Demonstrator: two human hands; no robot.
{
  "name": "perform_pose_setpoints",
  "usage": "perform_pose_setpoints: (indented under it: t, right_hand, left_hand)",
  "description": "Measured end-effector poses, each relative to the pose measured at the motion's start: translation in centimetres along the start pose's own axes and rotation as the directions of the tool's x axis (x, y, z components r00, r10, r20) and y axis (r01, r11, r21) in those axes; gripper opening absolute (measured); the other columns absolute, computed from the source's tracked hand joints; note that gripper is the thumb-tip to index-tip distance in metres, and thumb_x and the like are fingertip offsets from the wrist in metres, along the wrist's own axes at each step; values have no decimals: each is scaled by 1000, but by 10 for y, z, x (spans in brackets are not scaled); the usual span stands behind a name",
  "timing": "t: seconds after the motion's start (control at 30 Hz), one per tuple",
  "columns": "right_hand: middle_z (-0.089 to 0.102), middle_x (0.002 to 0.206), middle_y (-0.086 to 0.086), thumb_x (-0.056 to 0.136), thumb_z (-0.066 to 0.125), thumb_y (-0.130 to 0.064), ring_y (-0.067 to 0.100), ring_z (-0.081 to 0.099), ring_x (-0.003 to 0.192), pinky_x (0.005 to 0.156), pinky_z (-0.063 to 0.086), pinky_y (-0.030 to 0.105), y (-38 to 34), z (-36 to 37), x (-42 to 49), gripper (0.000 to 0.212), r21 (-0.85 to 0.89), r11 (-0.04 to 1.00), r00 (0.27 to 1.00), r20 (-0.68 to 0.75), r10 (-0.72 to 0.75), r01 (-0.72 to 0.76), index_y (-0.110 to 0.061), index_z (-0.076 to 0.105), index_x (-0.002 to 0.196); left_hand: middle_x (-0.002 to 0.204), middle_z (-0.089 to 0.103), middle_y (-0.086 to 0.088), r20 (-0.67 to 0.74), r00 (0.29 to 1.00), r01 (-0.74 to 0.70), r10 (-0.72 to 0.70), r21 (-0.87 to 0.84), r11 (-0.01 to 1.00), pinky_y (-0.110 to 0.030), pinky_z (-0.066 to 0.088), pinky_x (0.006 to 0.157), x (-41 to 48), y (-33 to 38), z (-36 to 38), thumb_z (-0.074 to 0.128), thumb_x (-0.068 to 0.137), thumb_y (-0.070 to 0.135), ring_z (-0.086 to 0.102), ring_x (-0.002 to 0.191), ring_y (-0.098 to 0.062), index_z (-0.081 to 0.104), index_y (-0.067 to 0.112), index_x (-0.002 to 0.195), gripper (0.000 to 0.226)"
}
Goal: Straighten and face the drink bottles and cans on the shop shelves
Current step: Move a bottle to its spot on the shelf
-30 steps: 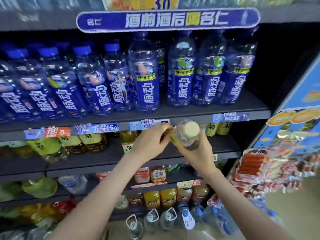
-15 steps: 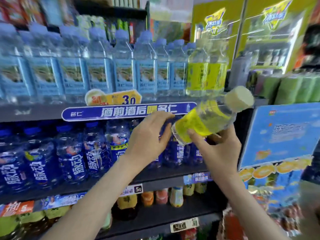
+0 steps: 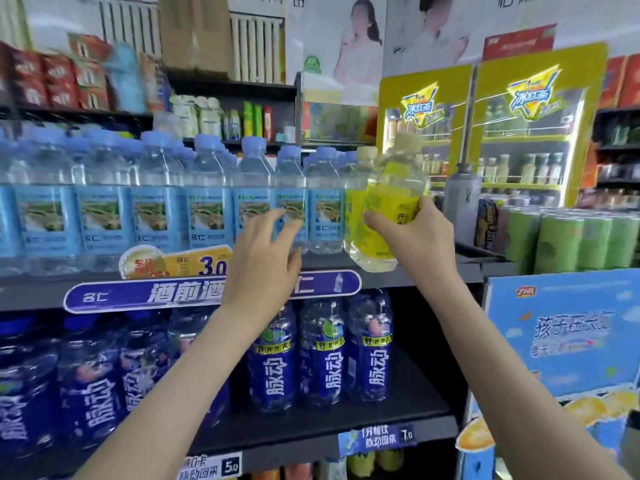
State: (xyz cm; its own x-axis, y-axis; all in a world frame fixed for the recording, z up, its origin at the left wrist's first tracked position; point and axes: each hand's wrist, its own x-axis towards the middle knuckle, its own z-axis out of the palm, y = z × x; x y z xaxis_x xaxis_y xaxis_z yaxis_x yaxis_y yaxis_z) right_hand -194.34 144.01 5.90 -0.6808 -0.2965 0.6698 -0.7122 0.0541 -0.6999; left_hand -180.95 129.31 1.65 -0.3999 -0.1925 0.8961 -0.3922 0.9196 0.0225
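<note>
My right hand grips a clear bottle with a yellow label and pale cap, nearly upright, at the right end of the upper shelf. Another yellow-labelled bottle stands just behind and left of it. My left hand hovers with relaxed spread fingers in front of the row of light-blue water bottles, holding nothing. Dark-blue labelled drink bottles fill the shelf below.
A blue sign strip and a price tag reading 3.0 hang on the upper shelf's edge. Green cans stand to the right, above a blue cardboard display. Yellow drink coolers stand behind.
The view has lifted from the lower shelves to the upper shelf. My right hand raised the yellow bottle from tilted to nearly upright at the shelf's right end. My left hand let go of it.
</note>
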Motion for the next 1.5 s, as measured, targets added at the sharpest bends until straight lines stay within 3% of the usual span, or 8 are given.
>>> perform_pose_setpoints:
  t: [0.1, 0.27, 0.67, 0.83, 1.0, 1.2, 1.33, 1.5]
  right_hand:
    - [63, 90, 8, 75, 70, -47, 25, 61, 83, 69, 50, 41, 15, -11, 21, 53, -91, 995, 1000, -10, 30, -30, -9, 52, 107]
    - [51, 81, 2, 77, 68, -52, 21, 50, 74, 52, 32, 30, 41, -28, 45, 62, -196, 976, 995, -43, 89, -96, -4, 48, 110]
    - [56, 78, 7, 72, 71, -56, 21, 53, 70, 55, 39, 32, 70, -49, 68, 59, -167, 984, 998, 16, 67, -64, -5, 54, 96]
    - [53, 89, 5, 75, 70, -53, 24, 53, 81, 68, 45, 38, 79, -61, 76, 69, -220, 966, 990, -63, 125, -136, -3, 45, 115]
    - [54, 111, 12, 74, 74, -49, 25, 51, 92, 71, 41, 34, 82, -45, 92, 79, -246, 965, 990, 80, 118, -96, -1, 38, 125]
    - [41, 138, 18, 76, 73, -46, 32, 45, 123, 88, 41, 35, 86, -32, 99, 87, -321, 946, 985, 149, 89, -37, 2, 30, 134]
    - [39, 141, 18, 82, 71, -37, 30, 39, 129, 94, 37, 32, 85, -38, 81, 83, -291, 956, 980, 181, 84, -29, 2, 27, 139]
    - [53, 118, 15, 90, 57, -17, 25, 48, 111, 89, 33, 20, 96, -31, -22, 44, -223, 947, 945, -180, -275, 233, 0, 45, 128]
  left_hand:
    - [121, 59, -16, 1, 1000, -18, 18, -3, 1000, -45, 47, 89, 7, 6, 5, 71, 81, 9, 54, 114, -36, 62, 8, 118, 38]
    - [129, 54, -14, 40, 997, -62, 66, -85, 994, -42, 45, 93, 26, 32, 17, 65, 86, 13, 49, 121, -32, 58, 11, 126, 40]
    - [145, 29, -10, 208, 978, 71, -27, -207, 976, -38, 40, 101, 64, 77, 56, 60, 91, 35, 37, 130, -25, 11, 28, 150, 77]
    - [157, -10, -8, 162, 987, 3, 7, -64, 998, -42, 21, 113, 71, 86, 63, 61, 86, 47, 4, 145, -29, 5, 36, 150, 85]
    - [152, -30, -10, 228, 973, -30, 18, 50, 998, -51, 5, 117, 82, 91, 80, 60, 80, 59, -15, 144, -33, -3, 34, 150, 97]
    - [151, -34, -8, 224, 974, 19, -15, -13, 1000, -50, 26, 111, 81, 96, 91, 67, 84, 40, -22, 141, -35, 4, 32, 151, 92]
    - [156, -19, -12, 222, 975, 38, -33, -21, 999, -48, 33, 110, 72, 103, 80, 61, 90, 32, -5, 144, -37, 13, 25, 151, 78]
    - [132, 51, -21, -90, 994, -73, 61, -133, 988, -42, 41, 98, -19, 117, 66, 58, 89, 18, 51, 119, -35, 57, 5, 126, 39]
